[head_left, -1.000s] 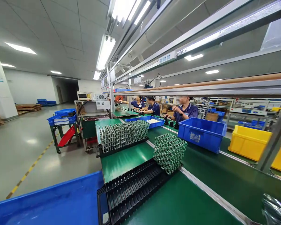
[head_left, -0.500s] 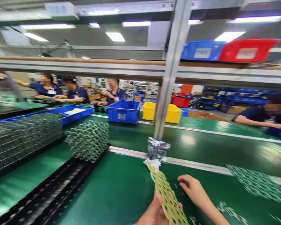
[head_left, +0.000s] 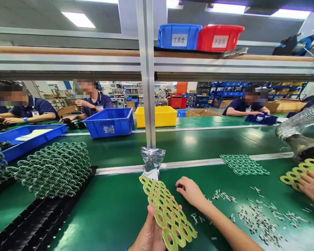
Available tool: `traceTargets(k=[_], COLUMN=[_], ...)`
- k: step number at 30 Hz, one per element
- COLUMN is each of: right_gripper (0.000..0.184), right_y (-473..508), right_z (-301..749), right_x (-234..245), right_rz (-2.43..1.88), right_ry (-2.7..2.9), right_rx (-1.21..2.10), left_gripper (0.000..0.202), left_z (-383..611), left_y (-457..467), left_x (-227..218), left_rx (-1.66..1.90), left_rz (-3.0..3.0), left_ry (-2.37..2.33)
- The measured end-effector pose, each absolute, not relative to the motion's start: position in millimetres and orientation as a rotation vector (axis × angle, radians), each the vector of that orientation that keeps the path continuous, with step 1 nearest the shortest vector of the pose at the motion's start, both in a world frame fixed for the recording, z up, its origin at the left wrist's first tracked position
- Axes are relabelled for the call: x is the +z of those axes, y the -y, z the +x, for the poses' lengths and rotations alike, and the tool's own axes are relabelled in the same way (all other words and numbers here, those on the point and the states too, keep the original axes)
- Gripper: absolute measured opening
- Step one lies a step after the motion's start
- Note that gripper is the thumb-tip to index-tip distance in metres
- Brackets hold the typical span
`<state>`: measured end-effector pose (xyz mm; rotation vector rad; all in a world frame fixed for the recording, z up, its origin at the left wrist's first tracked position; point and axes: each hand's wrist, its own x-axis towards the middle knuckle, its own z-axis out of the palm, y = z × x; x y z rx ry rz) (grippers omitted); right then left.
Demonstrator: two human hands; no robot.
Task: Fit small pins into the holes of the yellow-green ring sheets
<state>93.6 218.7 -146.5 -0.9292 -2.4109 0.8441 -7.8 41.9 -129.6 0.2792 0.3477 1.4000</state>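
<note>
Just left of the right hand (head_left: pixel 191 191), yellow ring-cut panel (head_left: pixel 164 210), gripped by left hand (head_left: pixel 149 232); long axis runs forward, far end angled left. Right hand nearby, not touching; fingers curled, can't tell if pinching anything.

This is a factory workshop: people (head_left: pixel 101 99) in matching navy shirts (head_left: pixel 42 105) work at a green desk (head_left: pixel 199 123) before stocked blue racks (head_left: pixel 227 91) and labelled bins (head_left: pixel 167 38).
</note>
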Motion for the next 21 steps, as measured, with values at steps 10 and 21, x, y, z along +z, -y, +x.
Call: traceTargets(k=[10,21], right_gripper=[0.013,0.01], right_y=[-184.2,-136.1], right_z=[95.7,100.2], right_x=[-86.0,-57.8], right_rz=[-0.698,-0.643], right_ry=[2.0,1.843], right_rx=[1.436,1.81], left_gripper=[0.065,0.057], left_z=[-14.6,-17.0], left_y=[-43.0,-44.9], left_x=[-112.2,-105.5], left_rx=[1.503,1.586], left_rz=[0.284,0.309], left_ry=[-0.285,-0.275])
